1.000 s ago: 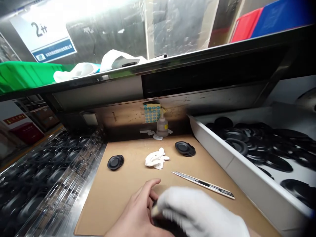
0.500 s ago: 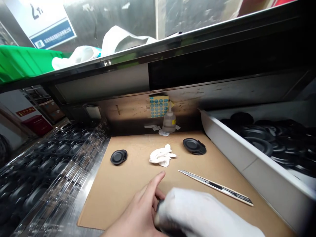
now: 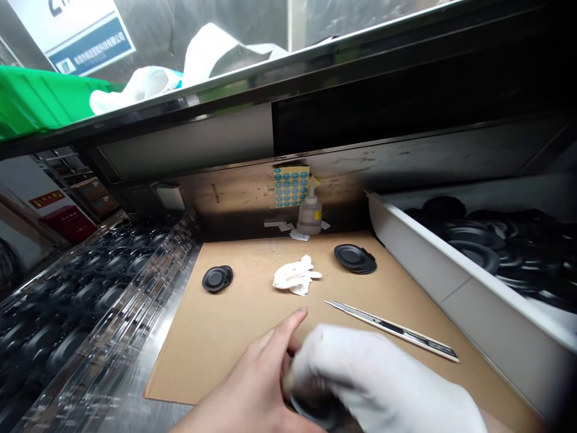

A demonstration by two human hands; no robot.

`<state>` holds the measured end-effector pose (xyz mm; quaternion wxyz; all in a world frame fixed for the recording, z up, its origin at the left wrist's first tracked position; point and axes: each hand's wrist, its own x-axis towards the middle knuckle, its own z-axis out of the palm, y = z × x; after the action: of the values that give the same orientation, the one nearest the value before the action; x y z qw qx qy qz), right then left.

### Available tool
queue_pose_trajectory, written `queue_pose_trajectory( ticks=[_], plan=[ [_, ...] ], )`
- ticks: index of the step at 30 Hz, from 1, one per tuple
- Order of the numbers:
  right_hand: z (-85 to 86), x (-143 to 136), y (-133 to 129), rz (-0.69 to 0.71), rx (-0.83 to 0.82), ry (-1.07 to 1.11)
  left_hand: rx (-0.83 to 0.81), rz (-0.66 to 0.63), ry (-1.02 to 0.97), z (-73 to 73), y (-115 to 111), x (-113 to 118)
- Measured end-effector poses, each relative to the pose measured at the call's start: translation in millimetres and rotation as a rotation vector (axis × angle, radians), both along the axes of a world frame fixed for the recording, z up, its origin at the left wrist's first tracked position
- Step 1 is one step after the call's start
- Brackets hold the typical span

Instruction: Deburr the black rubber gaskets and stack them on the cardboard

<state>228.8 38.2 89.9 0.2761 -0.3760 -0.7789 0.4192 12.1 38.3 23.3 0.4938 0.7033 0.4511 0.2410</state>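
My left hand, bare, is curled with its thumb raised at the bottom middle. Wearing a white glove, my right hand bends its fingers down against the left one. Between them a dark round black part shows in part, gripped by both hands; the fingers hide most of it. A white crumpled finger-glove or cloth lies just beyond. To the right is a utility knife with its blade out. Small black discs sit in a stack at left, larger black discs at right.
Cardboard covers the worktop. At left are clear plastic trays of black parts; at right, a white bin full of black discs. A squeeze bottle and a sticker sheet are at the back, under a shelf.
The camera view has shifted slightly, so the bench items sit a little higher. My hands stay together, and my gloved hand has turned a little, baring more of the black part.
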Motion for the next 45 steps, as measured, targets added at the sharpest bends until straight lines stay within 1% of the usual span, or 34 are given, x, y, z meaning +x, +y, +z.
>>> queue_pose_trajectory(
  ticks=[4,7,11,14,17,21,24,25,27,28,29,30,32,33,34,37,39,41,43,45],
  plan=[
    [-1.7,-2.6,-1.7,0.022,-0.001,0.008,-0.006,0.006,0.028,2.3,-0.1,0.2],
    [-4.1,-7.8,-1.6,0.007,0.011,-0.009,-0.006,-0.002,0.039,1.8,1.0,0.4],
    [0.7,-10.2,2.3,0.088,-0.013,0.005,0.029,-0.008,0.043,-5.4,2.4,-1.1],
    [4.7,-9.2,6.8,0.096,-0.02,0.042,0.067,-0.023,0.028,-12.7,2.0,-2.9],
    [1.5,-10.2,7.1,0.129,-0.012,0.059,0.079,-0.019,0.017,-16.5,0.8,-3.1],
    [-12.9,-9.7,2.6,0.074,0.021,0.048,0.088,-0.019,0.054,-15.3,0.6,-1.0],
    [-20.6,4.4,7.6,0.06,0.057,0.004,0.07,-0.002,0.075,-13.2,1.5,0.5],
    [-20.8,10.9,11.0,0.019,0.072,-0.025,0.046,0.001,0.067,-12.6,1.9,0.7],
    [-17.4,20.5,16.7,-0.108,0.093,-0.07,-0.001,0.008,0.05,-11.1,2.5,1.0],
    [-14.7,21.9,17.9,-0.132,0.085,-0.055,-0.012,0.015,0.048,-10.2,2.8,1.1],
    [-12.1,20.5,17.8,-0.112,0.074,-0.006,-0.011,0.024,0.052,-9.1,2.9,1.2],
    [-10.0,17.0,16.8,-0.055,0.065,0.069,-0.001,0.036,0.058,-7.9,3.0,1.3],
    [-9.1,8.5,14.0,0.104,0.052,0.2,0.015,0.06,0.059,-5.8,2.9,2.1],
    [-10.3,6.5,13.5,0.15,0.054,0.206,0.005,0.064,0.047,-5.3,2.9,2.7],
    [-12.4,7.5,14.0,0.15,0.061,0.168,-0.02,0.062,0.028,-5.4,2.9,3.4],
    [-18.4,26.0,19.2,0.018,0.055,-0.04,-0.129,0.053,-0.038,-9.1,3.8,5.3],
    [-18.3,37.9,21.2,-0.029,0.052,-0.092,-0.162,0.055,-0.047,-12.1,5.0,5.4],
    [-15.2,37.1,19.6,0.023,0.044,-0.036,-0.114,0.051,-0.021,-12.9,5.9,4.4],
    [-11.0,24.5,15.8,0.088,0.064,0.076,-0.047,0.041,0.026,-11.2,6.0,3.2],
    [-6.6,9.7,13.0,0.112,0.093,0.142,-0.028,0.038,0.06,-9.7,5.7,3.1]
  ],
)
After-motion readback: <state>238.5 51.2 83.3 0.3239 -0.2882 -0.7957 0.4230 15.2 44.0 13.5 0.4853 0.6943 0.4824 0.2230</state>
